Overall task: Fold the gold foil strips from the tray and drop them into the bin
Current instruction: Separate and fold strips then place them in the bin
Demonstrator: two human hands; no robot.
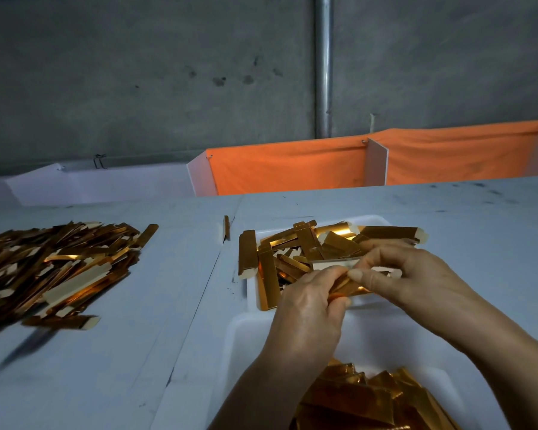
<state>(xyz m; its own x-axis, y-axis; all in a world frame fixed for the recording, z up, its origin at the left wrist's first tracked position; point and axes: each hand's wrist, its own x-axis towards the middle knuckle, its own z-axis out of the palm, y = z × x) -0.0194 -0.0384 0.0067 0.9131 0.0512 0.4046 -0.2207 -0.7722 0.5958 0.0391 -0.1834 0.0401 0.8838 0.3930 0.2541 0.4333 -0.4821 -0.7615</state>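
Note:
A white tray (pixel 251 293) in the middle of the table holds several loose gold foil strips (pixel 308 243). Just above its near side, my left hand (pixel 308 302) and my right hand (pixel 398 274) pinch one gold foil strip (pixel 336 263) between them, its pale backing facing up. Closer to me, a white bin (pixel 239 339) holds a heap of folded gold pieces (pixel 367 398) under my forearms.
A large loose pile of gold strips (pixel 53 268) lies on the table at the left. One strip (pixel 226 227) stands alone behind the tray. An orange cloth barrier (pixel 292 169) and white boards line the table's far edge, before a grey wall.

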